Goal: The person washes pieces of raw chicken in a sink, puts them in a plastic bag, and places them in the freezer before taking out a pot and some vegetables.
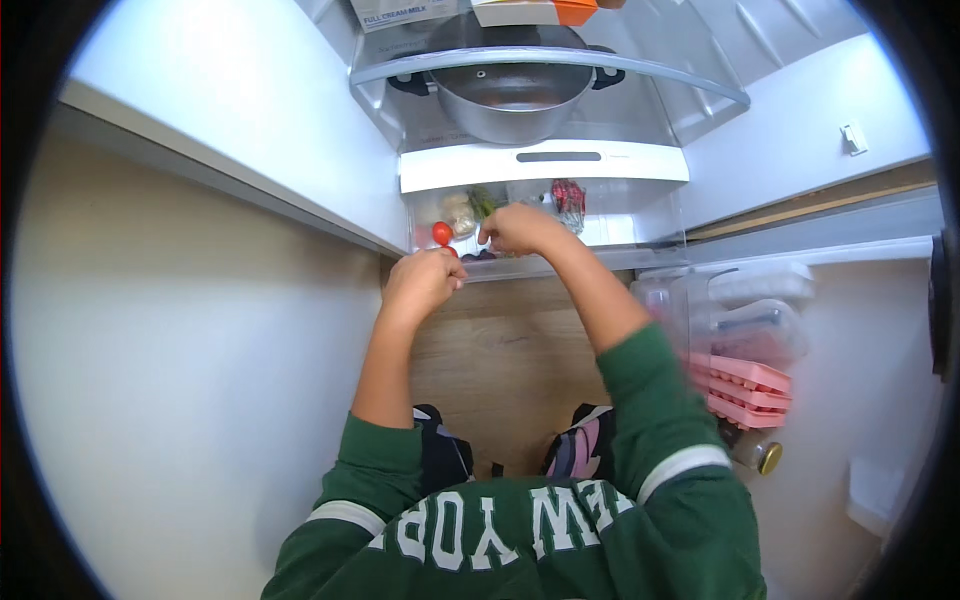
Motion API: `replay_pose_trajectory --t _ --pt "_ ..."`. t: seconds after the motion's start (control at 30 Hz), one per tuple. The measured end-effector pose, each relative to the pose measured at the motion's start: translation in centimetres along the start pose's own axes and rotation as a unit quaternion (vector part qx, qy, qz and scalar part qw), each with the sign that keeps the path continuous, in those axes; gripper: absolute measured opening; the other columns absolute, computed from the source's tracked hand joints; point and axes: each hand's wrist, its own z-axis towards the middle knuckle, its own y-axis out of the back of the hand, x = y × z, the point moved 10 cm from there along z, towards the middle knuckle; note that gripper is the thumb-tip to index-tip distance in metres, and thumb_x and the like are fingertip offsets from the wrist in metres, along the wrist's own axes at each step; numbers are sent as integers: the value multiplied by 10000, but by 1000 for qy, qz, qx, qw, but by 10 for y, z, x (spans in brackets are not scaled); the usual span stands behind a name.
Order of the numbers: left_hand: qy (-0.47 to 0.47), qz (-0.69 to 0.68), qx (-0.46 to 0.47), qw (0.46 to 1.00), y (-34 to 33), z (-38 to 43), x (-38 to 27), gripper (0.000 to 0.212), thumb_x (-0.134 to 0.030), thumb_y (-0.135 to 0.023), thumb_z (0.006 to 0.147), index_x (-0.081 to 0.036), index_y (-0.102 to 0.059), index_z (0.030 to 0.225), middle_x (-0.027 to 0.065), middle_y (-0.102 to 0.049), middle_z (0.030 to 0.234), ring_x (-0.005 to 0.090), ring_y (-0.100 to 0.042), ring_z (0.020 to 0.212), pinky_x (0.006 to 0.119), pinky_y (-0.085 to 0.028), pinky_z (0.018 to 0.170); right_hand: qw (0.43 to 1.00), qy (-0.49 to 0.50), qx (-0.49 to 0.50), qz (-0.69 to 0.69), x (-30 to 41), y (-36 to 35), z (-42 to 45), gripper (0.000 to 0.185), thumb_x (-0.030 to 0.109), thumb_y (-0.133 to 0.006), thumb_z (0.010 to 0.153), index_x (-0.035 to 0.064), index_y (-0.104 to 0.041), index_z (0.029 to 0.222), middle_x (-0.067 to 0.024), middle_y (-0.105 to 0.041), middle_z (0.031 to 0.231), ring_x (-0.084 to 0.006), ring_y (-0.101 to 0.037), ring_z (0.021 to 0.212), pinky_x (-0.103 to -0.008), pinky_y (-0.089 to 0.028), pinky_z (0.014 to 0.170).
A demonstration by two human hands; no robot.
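Note:
A clear crisper drawer [592, 262] is pulled out at the bottom of a fridge. My left hand [424, 281] is curled over the left part of its front rim. My right hand [521, 229] reaches down inside, fingers bent; whether they grip anything is hidden. Dark round produce [480, 256] lies just below those fingertips. A red tomato [442, 233] sits at the left, and another red one shows partly behind my left hand. Farther back are pale produce in clear wrap [459, 214], green stalks [481, 201] and a red-patterned package [569, 199].
A steel pot [510, 120] with black handles and a lid stands on the shelf above the drawer. Higher up are a milk carton [405, 13] and an orange-and-white box [532, 12]. The open door at right holds pink egg trays [750, 394] and a gold-lidded jar [769, 457].

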Motion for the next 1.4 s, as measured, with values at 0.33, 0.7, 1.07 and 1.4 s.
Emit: replay_pose_trajectory --t 0.33,0.7,1.07,1.4 --pt "63 -66 -17 996 -1 -7 14 127 -108 -703 714 -97 -687 839 83 -656 858 258 -632 788 330 -489 712 961 114 105 -229 -28 -88 91 247 247 -571 758 108 -691 924 -119 -667 945 -294 -631 902 -408 -491 748" --pt "56 -67 -5 996 -2 -2 12 163 -113 -696 709 -95 -684 870 96 -648 919 242 -631 814 338 -488 730 976 80 -41 -199 -24 -15 50 162 138 -592 739 76 -681 859 -146 -663 836 -303 -646 786 -388 -507 706" --pt "6 -545 -65 836 -5 26 -6 362 -83 -591 865 -8 -495 1206 17 -573 913 90 -556 808 241 -472 737 949 86 -23 301 4 23 -21 193 225 -619 837 49 -630 918 -37 -611 724 -90 -572 610 -242 -487 525" --pt "52 -489 -161 856 31 -5 19 216 -56 -596 819 -15 -585 1030 7 -569 791 70 -506 711 209 -437 653 989 -85 -99 -63 -46 -29 93 404 389 -636 752 43 -655 959 -173 -643 988 -310 -630 889 -415 -489 778"
